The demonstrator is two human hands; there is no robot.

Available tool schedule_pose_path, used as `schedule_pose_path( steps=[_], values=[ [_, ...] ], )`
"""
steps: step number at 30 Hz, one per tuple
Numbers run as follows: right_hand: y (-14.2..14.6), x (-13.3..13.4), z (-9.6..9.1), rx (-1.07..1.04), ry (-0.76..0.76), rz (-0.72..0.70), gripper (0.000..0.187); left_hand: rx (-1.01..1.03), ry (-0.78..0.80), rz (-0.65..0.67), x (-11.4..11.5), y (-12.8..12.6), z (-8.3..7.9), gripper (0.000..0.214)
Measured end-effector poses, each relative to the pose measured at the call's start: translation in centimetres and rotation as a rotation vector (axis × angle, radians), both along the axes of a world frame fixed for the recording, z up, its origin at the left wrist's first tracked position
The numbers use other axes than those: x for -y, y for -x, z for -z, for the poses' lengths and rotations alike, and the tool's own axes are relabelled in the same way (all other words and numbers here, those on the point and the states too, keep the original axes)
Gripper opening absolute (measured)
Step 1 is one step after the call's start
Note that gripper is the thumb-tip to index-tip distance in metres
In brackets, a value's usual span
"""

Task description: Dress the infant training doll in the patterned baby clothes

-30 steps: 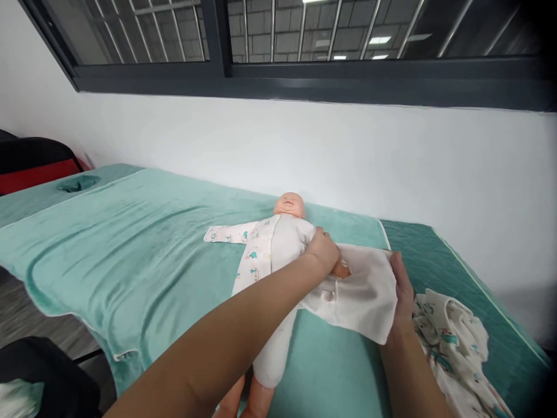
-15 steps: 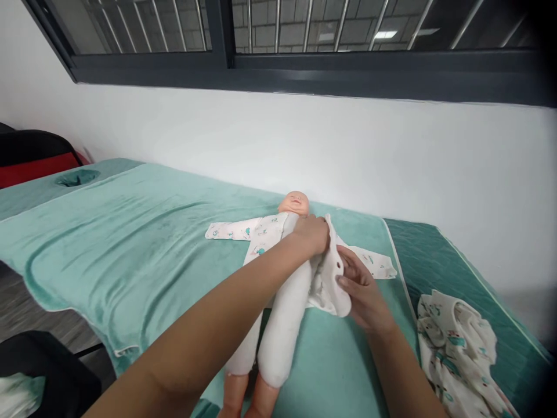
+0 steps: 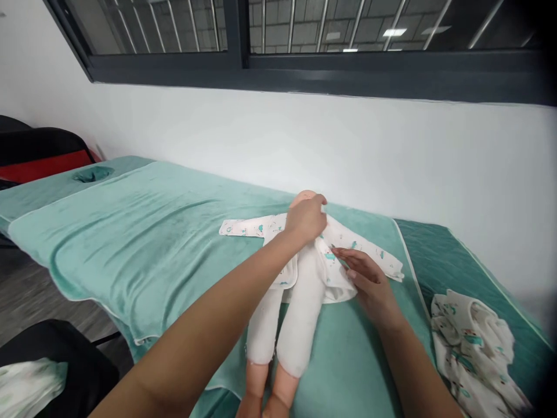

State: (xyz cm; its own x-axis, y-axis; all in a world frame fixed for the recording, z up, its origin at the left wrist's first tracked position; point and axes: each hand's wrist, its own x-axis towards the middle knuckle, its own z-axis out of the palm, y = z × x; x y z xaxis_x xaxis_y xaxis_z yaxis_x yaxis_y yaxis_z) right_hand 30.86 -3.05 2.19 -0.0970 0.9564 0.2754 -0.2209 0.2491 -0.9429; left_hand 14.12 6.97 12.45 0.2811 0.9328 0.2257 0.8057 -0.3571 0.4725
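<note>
A baby doll (image 3: 299, 325) with white cloth-covered legs lies on its back. It wears a white printed baby shirt (image 3: 278, 225) whose front is unfastened, with both sleeves spread sideways. My left hand (image 3: 307, 219) reaches across the doll's chest to the collar near the neck, its fingers closed on the shirt's edge. It hides most of the doll's head, and its fingertips are partly hidden. My right hand (image 3: 368, 281) is beside the shirt's right front panel, fingers stretched out and thumb apart, touching or nearly touching the cloth.
A light green sheet (image 3: 174, 232) covers the bed, with a face hole (image 3: 93, 173) at the far left. Crumpled printed cloth (image 3: 472, 342) lies at right on a darker green cover. A black chair (image 3: 82, 366) holding cloth stands front left. A wall and barred window rise behind.
The right front panel, lifted before, now lies lower against the doll. My left hand has moved up toward the neck. My right hand's fingers have straightened. The camera view has shifted slightly left.
</note>
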Motion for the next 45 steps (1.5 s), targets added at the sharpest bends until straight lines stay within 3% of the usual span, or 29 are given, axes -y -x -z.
schedule_pose_path(
  steps=[4, 8, 13, 17, 19, 25, 30, 35, 39, 42, 45],
  values=[
    [0.4, -0.2, 0.4, 0.185, -0.053, 0.123, 0.029, 0.066, -0.095, -0.161, 1.5, 3.3, 1.4, 0.033],
    [0.6, -0.1, 0.4, 0.287, -0.091, 0.170, 0.027, 0.241, -0.259, -0.190, 6.4, 7.0, 5.3, 0.023],
    [0.7, 0.5, 0.7, 0.323, -0.012, 0.185, 0.029, 0.460, -0.098, -0.275, 12.0, 11.8, 10.6, 0.020],
    [1.0, 2.2, 1.6, 0.388, 0.033, 0.183, 0.042, 0.382, -0.044, -0.224, 14.4, 14.1, 12.7, 0.024],
    [1.3, 3.4, 2.0, 0.478, 0.029, 0.252, 0.046, 0.269, -0.095, -0.210, 15.0, 14.4, 13.0, 0.026],
    [3.1, 6.7, 2.6, 0.924, 0.111, 0.481, 0.032, 0.066, -0.138, -0.151, 15.7, 14.2, 12.7, 0.028],
    [4.4, 7.4, 2.6, 0.925, 0.134, 0.649, 0.033, 0.067, -0.119, -0.110, 15.7, 14.2, 12.2, 0.024],
    [4.7, 7.3, 2.4, 0.895, 0.156, 0.719, 0.032, 0.105, -0.118, -0.083, 15.1, 11.9, 12.0, 0.018],
    [4.7, 7.3, 2.3, 1.016, 0.224, 0.750, 0.030, 0.121, -0.140, -0.066, 15.0, 10.6, 12.3, 0.016],
    [4.6, 7.4, 2.4, 1.081, 0.247, 0.779, 0.029, 0.226, -0.163, -0.105, 15.5, 11.3, 12.6, 0.010],
    [4.2, 7.6, 2.8, 0.998, 0.232, 0.799, 0.031, 0.319, -0.192, -0.175, 16.2, 12.7, 13.1, 0.012]
  ],
)
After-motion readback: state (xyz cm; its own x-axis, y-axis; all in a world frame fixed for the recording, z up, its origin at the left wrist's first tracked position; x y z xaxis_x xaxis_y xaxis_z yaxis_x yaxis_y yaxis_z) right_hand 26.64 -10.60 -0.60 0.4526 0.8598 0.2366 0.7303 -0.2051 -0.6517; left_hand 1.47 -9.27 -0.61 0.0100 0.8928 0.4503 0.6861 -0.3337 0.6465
